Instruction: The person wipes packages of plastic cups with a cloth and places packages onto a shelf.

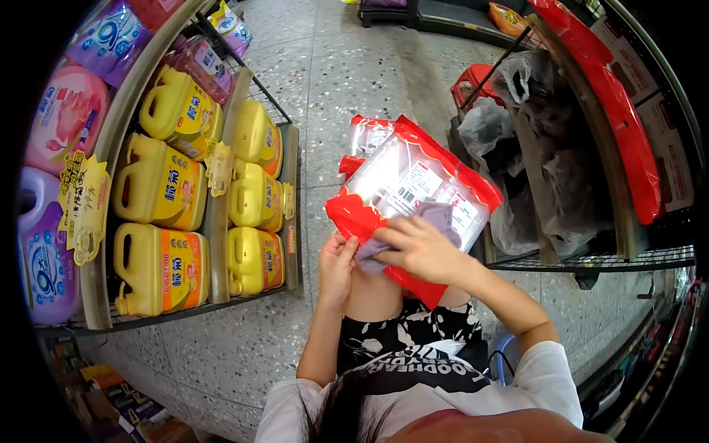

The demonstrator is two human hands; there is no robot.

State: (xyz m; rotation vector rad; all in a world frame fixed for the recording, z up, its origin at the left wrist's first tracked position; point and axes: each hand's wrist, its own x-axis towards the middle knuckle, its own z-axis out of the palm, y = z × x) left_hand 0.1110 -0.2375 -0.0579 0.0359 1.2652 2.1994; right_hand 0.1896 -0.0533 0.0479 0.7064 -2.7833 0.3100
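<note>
A red-edged clear plastic package (384, 177) with white barcode labels lies over my lap. My left hand (338, 262) pinches its red near-left corner between thumb and fingers. Bunched under my right hand (417, 247) is a purple-grey cloth (439, 218), pressed against the package's near side. My right fingers are curled over the cloth and partly hide it. Behind the package, a second red and clear package (367, 136) shows; what it rests on is hidden.
To my left, shelves hold several yellow jugs (177, 181) and purple and pink detergent containers (48, 251). On the right, a wire rack (591, 260) carries plastic-bagged goods (576, 199). A red stool (476, 85) stands beyond it on the speckled floor (317, 96).
</note>
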